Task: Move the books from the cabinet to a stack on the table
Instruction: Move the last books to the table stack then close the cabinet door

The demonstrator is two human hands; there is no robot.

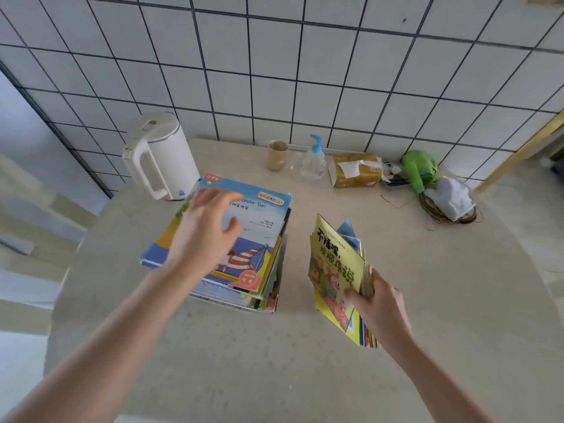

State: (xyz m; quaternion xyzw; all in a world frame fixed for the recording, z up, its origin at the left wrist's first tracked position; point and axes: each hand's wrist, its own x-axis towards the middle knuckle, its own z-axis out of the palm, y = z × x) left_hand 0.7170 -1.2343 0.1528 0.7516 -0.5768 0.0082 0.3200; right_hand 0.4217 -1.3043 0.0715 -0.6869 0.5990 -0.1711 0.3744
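Gripping a bundle of thin picture books (pixel 338 270), the right hand (pixel 378 306) holds them upright above the table (pixel 305 377), thumb across the yellow front cover and fingers curled round the back. The bundle hangs just to the right of the stack of books (pixel 225 254), apart from it. The left hand (pixel 204 230) is over the stack's top cover, a blue one with a striped boat, fingers spread and relaxed, grasping nothing; whether the palm touches the cover cannot be told. Behind the stack stands a white kettle (pixel 158 157), just beside its far corner. Along the tiled wall sit a tan cup (pixel 277 155), a pump bottle (pixel 312 161), a tissue pack (pixel 355 169), a green object (pixel 419 167) and a white glove (pixel 451 198).
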